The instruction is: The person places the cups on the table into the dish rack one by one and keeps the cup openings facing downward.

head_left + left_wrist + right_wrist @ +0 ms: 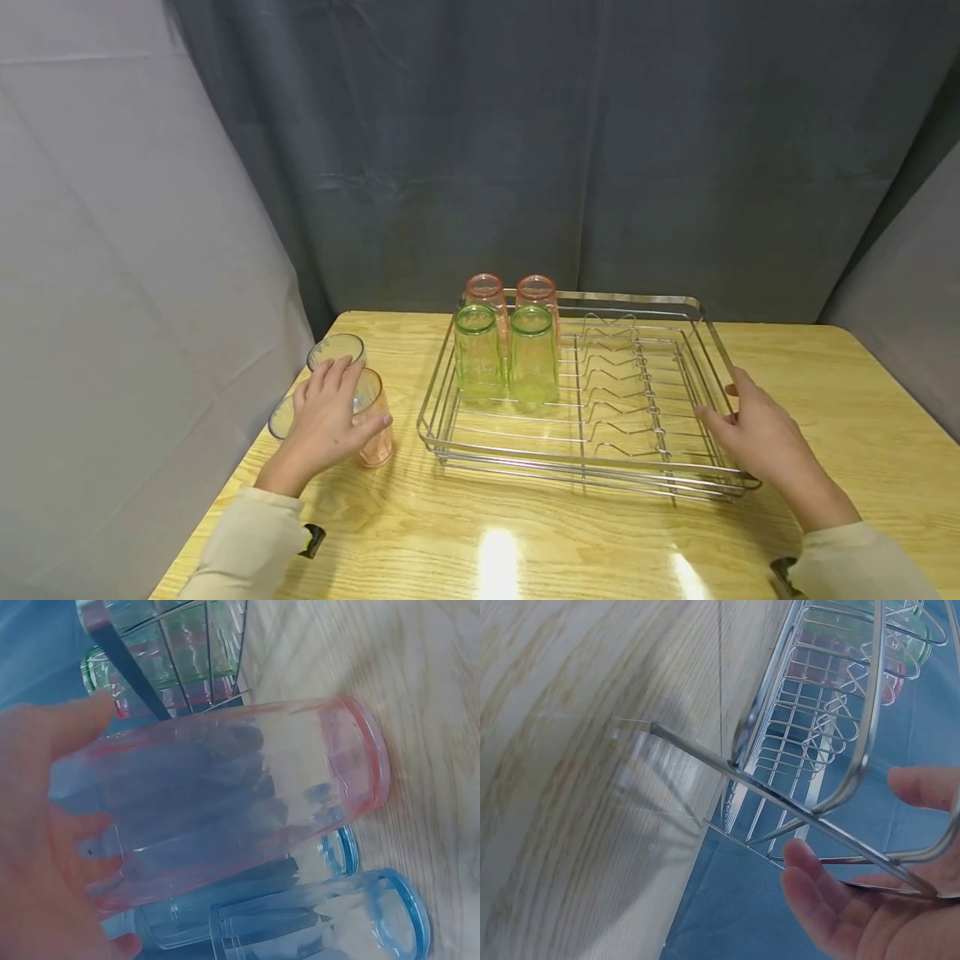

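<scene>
My left hand (326, 421) is over an upright pink-orange glass (375, 446), its thumb and fingers spread on either side of the upper end. The left wrist view shows the glass (292, 772) between thumb and fingers, its base on the table. Two clear bluish glasses stand beside it, the far one (336, 343) and the near one (281, 419) partly behind the hand. At the right end of a wire dish rack (600, 457), my right hand (765, 433) holds the side rim, thumb inside and fingers outside; the right wrist view shows fingertips (802, 859) curled under the wires.
Two green glasses (532, 358) stand upside down in the rack's left part, with two red glasses (537, 289) behind them. Wavy wire dividers (618, 392) fill the rack's right part. Dark curtain (465, 150) hangs behind the wooden table (420, 533).
</scene>
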Action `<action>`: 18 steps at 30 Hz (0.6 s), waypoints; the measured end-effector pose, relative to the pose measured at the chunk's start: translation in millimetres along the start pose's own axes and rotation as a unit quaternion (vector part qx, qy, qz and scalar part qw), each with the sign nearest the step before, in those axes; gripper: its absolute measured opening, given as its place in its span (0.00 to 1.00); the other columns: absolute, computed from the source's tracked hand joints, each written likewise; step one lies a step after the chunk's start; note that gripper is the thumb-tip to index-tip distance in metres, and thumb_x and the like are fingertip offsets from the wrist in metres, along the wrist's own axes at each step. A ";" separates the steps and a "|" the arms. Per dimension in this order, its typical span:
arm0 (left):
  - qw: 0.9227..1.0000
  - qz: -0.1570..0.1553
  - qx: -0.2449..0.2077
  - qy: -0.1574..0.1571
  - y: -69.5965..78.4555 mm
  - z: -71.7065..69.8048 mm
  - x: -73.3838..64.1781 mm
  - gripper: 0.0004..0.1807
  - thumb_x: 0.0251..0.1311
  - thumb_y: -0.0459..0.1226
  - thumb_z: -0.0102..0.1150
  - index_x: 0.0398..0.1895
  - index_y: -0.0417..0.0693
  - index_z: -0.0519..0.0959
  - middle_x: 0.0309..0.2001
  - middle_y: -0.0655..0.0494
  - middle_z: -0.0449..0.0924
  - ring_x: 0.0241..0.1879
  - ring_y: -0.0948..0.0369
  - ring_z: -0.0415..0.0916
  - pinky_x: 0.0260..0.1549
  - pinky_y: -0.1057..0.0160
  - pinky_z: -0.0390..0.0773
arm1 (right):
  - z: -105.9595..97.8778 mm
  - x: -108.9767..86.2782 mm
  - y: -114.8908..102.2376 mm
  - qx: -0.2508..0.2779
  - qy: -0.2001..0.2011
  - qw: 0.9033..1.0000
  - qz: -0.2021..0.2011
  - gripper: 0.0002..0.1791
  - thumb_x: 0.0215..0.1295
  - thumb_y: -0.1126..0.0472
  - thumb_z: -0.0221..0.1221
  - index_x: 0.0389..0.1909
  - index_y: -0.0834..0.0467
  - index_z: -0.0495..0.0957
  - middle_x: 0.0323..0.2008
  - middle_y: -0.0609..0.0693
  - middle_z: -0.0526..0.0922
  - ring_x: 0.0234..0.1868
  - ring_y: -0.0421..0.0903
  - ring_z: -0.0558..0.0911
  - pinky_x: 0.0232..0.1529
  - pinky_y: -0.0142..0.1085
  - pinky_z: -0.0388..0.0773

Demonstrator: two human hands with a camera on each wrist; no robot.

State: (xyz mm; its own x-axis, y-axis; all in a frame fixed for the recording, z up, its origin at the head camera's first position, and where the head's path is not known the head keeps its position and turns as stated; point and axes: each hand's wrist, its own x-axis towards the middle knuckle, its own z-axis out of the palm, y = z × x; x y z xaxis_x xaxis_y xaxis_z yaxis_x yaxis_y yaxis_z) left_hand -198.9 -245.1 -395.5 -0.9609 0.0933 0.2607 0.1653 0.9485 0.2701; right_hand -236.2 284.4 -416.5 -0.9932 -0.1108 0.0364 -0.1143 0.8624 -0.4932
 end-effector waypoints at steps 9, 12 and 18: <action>0.999 0.016 0.042 0.007 0.9 3.9 -1.8 0.47 0.60 0.55 0.63 0.75 0.39 0.58 0.75 0.36 0.55 0.74 0.36 0.49 0.64 0.31 0.51 | 0.5 -0.7 1.3 -0.002 -0.001 1.000 -0.003 0.53 0.74 0.38 0.47 0.75 0.75 0.34 0.64 0.82 0.61 0.53 0.73 0.78 0.39 0.59 0.79; 0.999 0.018 0.048 0.011 1.1 4.4 -2.2 0.47 0.60 0.55 0.63 0.74 0.39 0.58 0.75 0.36 0.54 0.74 0.36 0.49 0.64 0.31 0.53 | 0.5 -1.6 0.6 0.001 0.001 1.000 -0.003 0.52 0.74 0.39 0.47 0.75 0.75 0.34 0.64 0.82 0.62 0.53 0.73 0.78 0.39 0.59 0.79; 0.998 0.023 0.058 0.020 1.3 4.2 -3.7 0.46 0.60 0.54 0.63 0.74 0.39 0.58 0.75 0.36 0.54 0.73 0.36 0.50 0.63 0.31 0.55 | 0.3 -1.1 -1.2 0.002 0.004 1.000 -0.005 0.52 0.74 0.40 0.47 0.75 0.74 0.34 0.64 0.81 0.62 0.53 0.72 0.79 0.40 0.59 0.79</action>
State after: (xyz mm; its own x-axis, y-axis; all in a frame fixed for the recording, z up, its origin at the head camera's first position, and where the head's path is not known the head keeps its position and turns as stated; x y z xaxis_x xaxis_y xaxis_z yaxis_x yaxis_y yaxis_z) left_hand -196.0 -243.0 -400.0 -0.9427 0.1270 0.3084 0.1796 0.9724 0.1486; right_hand -235.1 283.4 -416.3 -0.9921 -0.1153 0.0488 -0.1242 0.8590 -0.4966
